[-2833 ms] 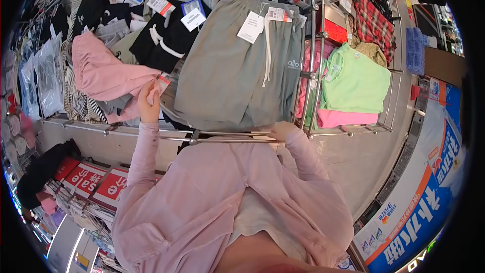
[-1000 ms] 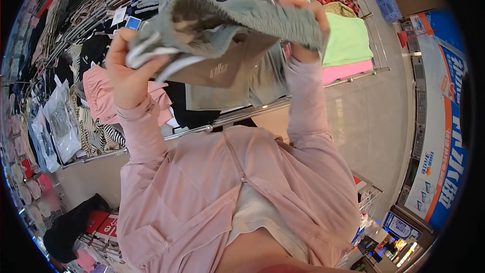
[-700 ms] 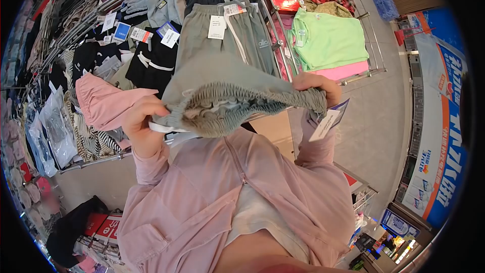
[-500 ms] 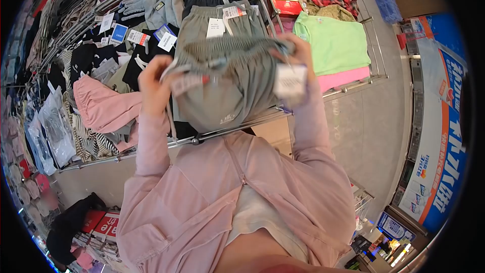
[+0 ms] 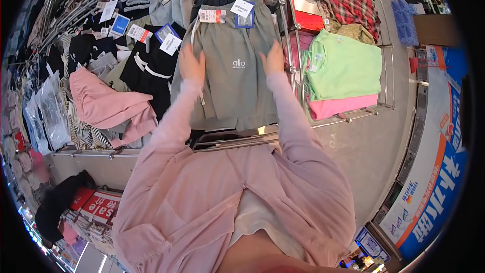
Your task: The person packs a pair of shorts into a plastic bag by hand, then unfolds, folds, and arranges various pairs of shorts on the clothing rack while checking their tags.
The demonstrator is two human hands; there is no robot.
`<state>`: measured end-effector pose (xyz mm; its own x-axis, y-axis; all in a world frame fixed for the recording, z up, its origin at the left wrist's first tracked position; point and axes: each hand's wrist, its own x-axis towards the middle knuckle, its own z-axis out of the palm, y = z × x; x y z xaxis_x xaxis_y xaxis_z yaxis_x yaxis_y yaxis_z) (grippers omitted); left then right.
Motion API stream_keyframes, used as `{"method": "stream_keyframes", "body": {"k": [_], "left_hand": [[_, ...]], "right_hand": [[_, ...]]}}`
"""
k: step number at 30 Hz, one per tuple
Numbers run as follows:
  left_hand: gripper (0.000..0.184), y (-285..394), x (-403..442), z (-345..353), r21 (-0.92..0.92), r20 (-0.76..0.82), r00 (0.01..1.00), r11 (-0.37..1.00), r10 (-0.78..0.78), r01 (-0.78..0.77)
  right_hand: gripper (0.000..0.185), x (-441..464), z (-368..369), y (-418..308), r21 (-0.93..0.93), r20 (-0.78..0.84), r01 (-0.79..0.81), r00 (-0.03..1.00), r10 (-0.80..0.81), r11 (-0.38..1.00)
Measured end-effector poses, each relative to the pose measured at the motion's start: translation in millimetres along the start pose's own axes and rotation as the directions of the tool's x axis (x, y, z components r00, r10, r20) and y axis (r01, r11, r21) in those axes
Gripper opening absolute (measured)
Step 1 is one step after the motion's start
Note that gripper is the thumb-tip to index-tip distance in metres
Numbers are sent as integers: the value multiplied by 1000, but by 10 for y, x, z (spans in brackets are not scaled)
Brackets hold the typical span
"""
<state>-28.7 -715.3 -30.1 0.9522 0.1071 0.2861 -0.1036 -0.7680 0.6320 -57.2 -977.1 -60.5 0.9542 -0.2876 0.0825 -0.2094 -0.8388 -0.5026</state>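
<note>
A pair of grey-green shorts (image 5: 232, 86) with a small white "allo" print lies flat on the rack in front of me, waistband at the far end. My left hand (image 5: 193, 64) rests on its left edge, fingers stretched out, thumb apart. On the opposite edge lies my right hand (image 5: 273, 59), also with fingers extended and holding nothing. Near the waistband are a white paper tag (image 5: 242, 7) and a red-and-white price label (image 5: 211, 16). Whatever is directly beneath the shorts is mostly hidden.
Black clothing with a white drawstring (image 5: 151, 71) and a pink garment (image 5: 106, 101) lie to the left. On the right, past metal bars (image 5: 294, 60), sits a folded light-green garment (image 5: 341, 65) atop pink cloth. A metal rail (image 5: 237, 144) runs along the front.
The shorts were raised and blurred between both hands; now they lie flat, print facing up. Both hands have loosened from the waistband and moved down along the sides.
</note>
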Motion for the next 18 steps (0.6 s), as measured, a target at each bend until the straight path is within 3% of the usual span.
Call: {"method": "stream_keyframes", "body": {"k": [1,2,3,4,6,8,10,11,13,15,16,18], "left_hand": [[34,-39,-300,-106,14,166,972,986,-168,168],[34,-140,-607,-157,58,241,933,963,-268,261],[35,-186,-862,-244,142,353,855,925,-379,352],[36,-225,-1058,-294,235,449,751,875,-484,423],[35,-357,-1342,-233,158,459,743,867,-488,472],[34,-472,-1456,-197,80,474,735,855,-485,512],[33,-574,-1411,-177,76,528,723,872,-447,484],[31,-537,-1352,-271,36,477,766,881,-430,472],[28,-625,-1298,-502,119,387,785,870,-485,479],[24,-583,-1241,-781,363,151,823,805,-548,470],[20,-755,-1324,-770,499,50,870,767,-490,404],[18,-603,-1334,-857,491,-73,980,848,-185,197]], "right_hand": [[65,-289,-19,23,-18,-18,25,1000,-25,1000],[61,-557,-77,8,-51,45,-61,997,63,997],[57,-828,-146,-5,-92,104,-146,982,156,985],[54,-1098,-202,18,-170,121,-124,982,146,978],[51,-1392,-240,70,-244,141,-99,981,136,965],[39,-1552,-254,119,-273,332,-402,813,478,874],[31,-1569,-246,258,-313,368,-344,816,447,885],[24,-1540,-228,349,-348,407,-274,818,407,897],[27,-1547,-97,550,-351,409,-281,812,416,893],[31,-1554,-148,517,-348,413,-282,810,416,894],[31,-1551,-229,385,-339,388,-277,829,402,899],[31,-1597,-273,308,-328,365,-273,846,388,904]]}}
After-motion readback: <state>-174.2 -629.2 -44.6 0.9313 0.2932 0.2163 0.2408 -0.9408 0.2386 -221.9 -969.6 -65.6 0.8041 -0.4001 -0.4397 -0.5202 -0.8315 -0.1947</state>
